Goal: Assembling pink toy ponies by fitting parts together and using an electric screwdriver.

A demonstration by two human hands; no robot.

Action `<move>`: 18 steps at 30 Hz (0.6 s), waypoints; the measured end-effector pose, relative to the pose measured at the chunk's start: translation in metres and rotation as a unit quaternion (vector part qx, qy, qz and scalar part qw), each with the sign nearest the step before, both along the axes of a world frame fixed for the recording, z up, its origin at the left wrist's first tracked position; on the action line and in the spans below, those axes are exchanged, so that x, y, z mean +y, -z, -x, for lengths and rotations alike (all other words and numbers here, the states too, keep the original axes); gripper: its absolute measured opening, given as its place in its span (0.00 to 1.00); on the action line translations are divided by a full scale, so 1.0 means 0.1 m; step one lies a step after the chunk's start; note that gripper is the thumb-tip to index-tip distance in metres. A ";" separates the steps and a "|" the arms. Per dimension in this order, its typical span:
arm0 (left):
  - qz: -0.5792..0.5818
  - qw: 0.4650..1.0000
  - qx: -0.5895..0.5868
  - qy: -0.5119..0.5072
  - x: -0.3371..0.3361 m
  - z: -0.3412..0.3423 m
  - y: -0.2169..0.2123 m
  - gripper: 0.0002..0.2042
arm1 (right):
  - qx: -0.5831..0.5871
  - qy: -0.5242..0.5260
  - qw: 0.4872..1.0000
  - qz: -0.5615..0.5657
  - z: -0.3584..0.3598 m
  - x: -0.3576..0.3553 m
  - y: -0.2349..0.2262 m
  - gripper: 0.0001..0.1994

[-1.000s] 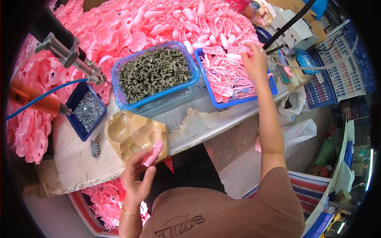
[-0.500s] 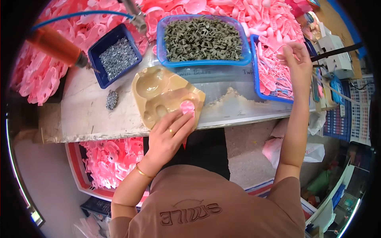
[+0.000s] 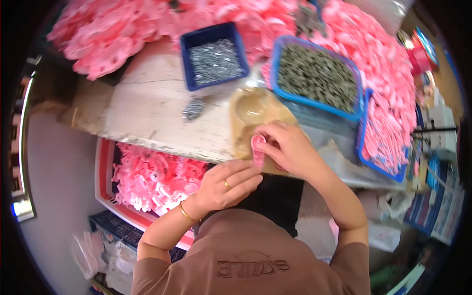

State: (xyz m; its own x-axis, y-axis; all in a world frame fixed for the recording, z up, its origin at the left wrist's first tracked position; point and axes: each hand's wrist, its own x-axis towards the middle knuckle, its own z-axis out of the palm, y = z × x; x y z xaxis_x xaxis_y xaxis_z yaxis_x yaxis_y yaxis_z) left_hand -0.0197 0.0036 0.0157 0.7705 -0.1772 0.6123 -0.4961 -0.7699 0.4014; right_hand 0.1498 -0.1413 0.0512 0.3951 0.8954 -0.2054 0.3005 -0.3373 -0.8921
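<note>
A small pink plastic part point(image 3: 257, 143) with a rounded cup-like end stands out over the near edge of a beige moulded fixture point(image 3: 251, 109). My right hand point(image 3: 293, 150) reaches in from the right, thumb and fingers closed on the cup-like end. The fingers of my left hand point(image 3: 230, 186) are pressed together around the lower end of the same part; their tips hide some of it. Whether my right fingers also hold a smaller piece cannot be made out.
Behind the fixture stand a dark blue tray of small metal pins point(image 3: 214, 88) and a blue tub of grey-green clips point(image 3: 361, 117). A small heap of pins point(image 3: 193, 108) lies left. A blue tray of pink pieces point(image 3: 361, 147) is right; pink parts point(image 3: 110, 42) pile up behind.
My right hand has come from the blue tray of pink pieces to the fixture and now meets the pink part. The left hand stays at the part. The whole view has swung left.
</note>
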 end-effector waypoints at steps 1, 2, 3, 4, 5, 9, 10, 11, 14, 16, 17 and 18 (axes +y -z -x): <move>-0.012 0.999 -0.014 -0.041 0.17 -0.01 0.00 0.15 | -0.118 0.014 0.992 -0.040 0.03 -0.01 0.06 0.14; -0.022 0.996 -0.029 -0.079 0.34 -0.03 0.01 0.15 | -0.234 0.034 0.968 -0.080 0.06 -0.05 0.09 0.14; -0.045 0.990 -0.033 -0.129 0.57 -0.07 0.04 0.17 | -0.235 0.020 0.968 -0.090 0.09 -0.06 0.05 0.14; -0.021 0.983 -0.037 -0.180 0.84 -0.09 0.03 0.19 | -0.212 0.041 0.974 -0.063 0.10 -0.07 -0.03 0.14; -0.042 0.954 -0.040 -0.293 1.06 -0.12 -0.01 0.21 | -0.191 0.066 0.979 -0.031 0.10 -0.08 -0.09 0.14; -0.217 0.807 -0.161 -0.525 2.07 -0.30 -0.43 0.21 | -0.196 0.072 0.977 -0.028 0.13 -0.13 -0.17 0.13; -0.257 0.777 -0.142 -0.557 2.29 -0.32 -0.50 0.19 | -0.199 0.067 0.977 -0.031 0.15 -0.13 -0.18 0.13; -0.295 0.744 -0.122 -0.587 2.49 -0.29 -0.57 0.17 | -0.174 0.062 0.983 -0.018 0.17 -0.12 -0.20 0.12; -0.296 0.815 -0.122 -0.483 2.78 -0.21 -0.66 0.14 | -0.179 0.052 0.982 -0.034 0.18 -0.14 -0.08 0.11; -0.228 0.853 -0.130 -0.451 2.70 -0.19 -0.73 0.13 | -0.206 0.048 0.975 -0.060 0.17 -0.13 -0.08 0.10; -0.160 0.887 -0.131 -0.413 2.57 -0.18 -0.75 0.13 | -0.156 0.067 0.985 -0.034 0.19 -0.13 -0.13 0.10; -0.160 0.887 -0.130 -0.414 2.47 -0.15 -0.73 0.13 | -0.106 0.082 0.991 -0.008 0.21 -0.12 -0.17 0.09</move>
State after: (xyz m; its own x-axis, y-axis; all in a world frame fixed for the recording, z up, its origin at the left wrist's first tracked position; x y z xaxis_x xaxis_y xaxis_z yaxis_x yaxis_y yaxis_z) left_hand -0.0046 0.2501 0.0891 0.5575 0.1874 0.8087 0.2490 -0.9671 0.0524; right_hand 0.1292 -0.1538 0.0679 0.5688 0.8177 -0.0881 0.4232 -0.3829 -0.8212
